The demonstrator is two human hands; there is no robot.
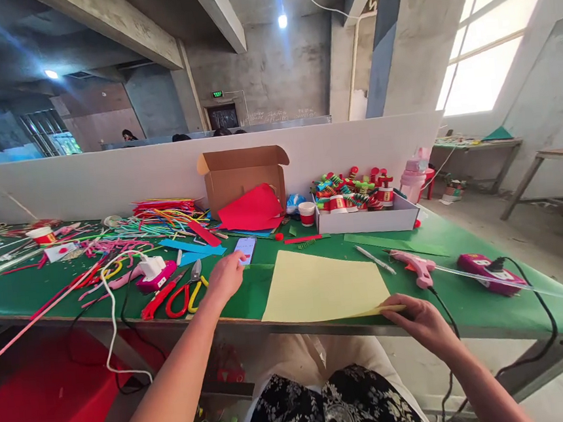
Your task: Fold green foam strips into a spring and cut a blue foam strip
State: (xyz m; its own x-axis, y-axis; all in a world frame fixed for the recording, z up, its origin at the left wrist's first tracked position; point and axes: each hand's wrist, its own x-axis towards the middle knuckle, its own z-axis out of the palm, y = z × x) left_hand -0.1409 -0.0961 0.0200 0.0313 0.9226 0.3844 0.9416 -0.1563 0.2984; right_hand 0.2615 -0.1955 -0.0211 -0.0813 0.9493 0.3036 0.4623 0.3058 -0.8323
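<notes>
My left hand (225,278) reaches over the table with fingertips at the lit screen of a smartphone (246,245), which lies flat. The hand grips nothing that I can see; its curled fingers are partly hidden. A sheet of pale yellow paper (322,283) lies at the table's front edge. Between thumb and fingers, my right hand (411,314) pinches its near right corner, slightly lifted. Close to the sheet's right side are a white pen (375,260) and a pink glue gun (416,267).
Scissors (178,302), pliers (196,274) and a purple power strip (156,276) lie left. Pipe cleaners (163,211) pile behind. A cardboard box (243,175) with red sheets (252,208), a paper cup (306,213) and a white box (368,220) of colourful figures stand at the back.
</notes>
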